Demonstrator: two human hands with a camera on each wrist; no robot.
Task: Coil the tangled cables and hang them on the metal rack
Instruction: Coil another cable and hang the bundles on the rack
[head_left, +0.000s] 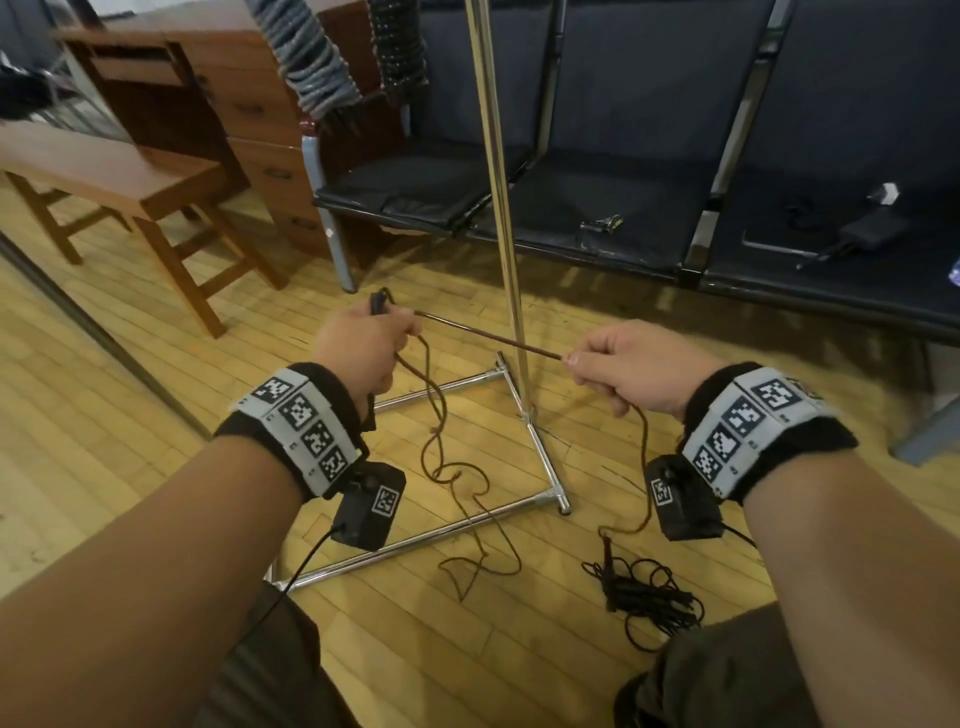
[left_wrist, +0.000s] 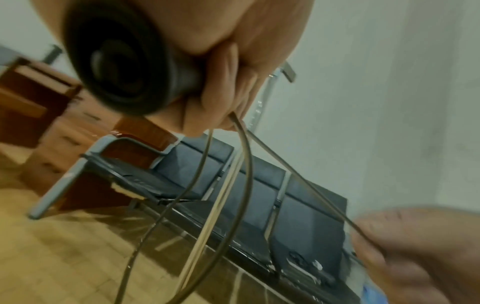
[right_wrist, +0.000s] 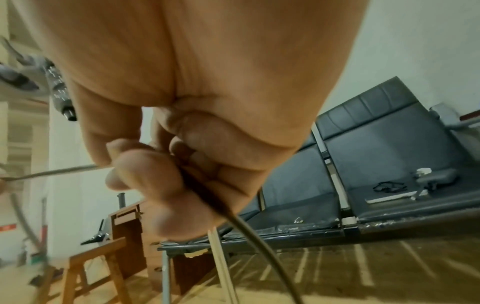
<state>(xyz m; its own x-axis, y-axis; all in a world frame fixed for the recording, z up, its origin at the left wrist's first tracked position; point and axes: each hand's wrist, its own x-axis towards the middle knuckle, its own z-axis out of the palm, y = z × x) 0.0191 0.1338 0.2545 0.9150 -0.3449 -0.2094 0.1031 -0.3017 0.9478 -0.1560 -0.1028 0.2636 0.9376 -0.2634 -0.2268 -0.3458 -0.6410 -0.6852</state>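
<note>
A thin brown cable (head_left: 488, 340) runs taut between my two hands above the floor. My left hand (head_left: 363, 343) grips a few loops of it with the dark plug end sticking up from the fist; strands (left_wrist: 244, 174) hang down from the fingers. My right hand (head_left: 613, 364) pinches the cable between thumb and fingers, and its tail (right_wrist: 259, 238) drops to the floor. Slack brown cable (head_left: 467, 499) lies tangled across the metal rack's base (head_left: 540, 452). The rack's upright pole (head_left: 498, 171) stands just beyond my hands. A second, black cable bundle (head_left: 644, 592) lies on the floor at the right.
A row of dark seats (head_left: 649, 208) stands behind the rack, with small items (head_left: 857, 228) on the right one. A wooden stool (head_left: 135, 182) and a wooden desk (head_left: 218, 88) are at the left. Coiled cables (head_left: 322, 67) hang on the rack at the top.
</note>
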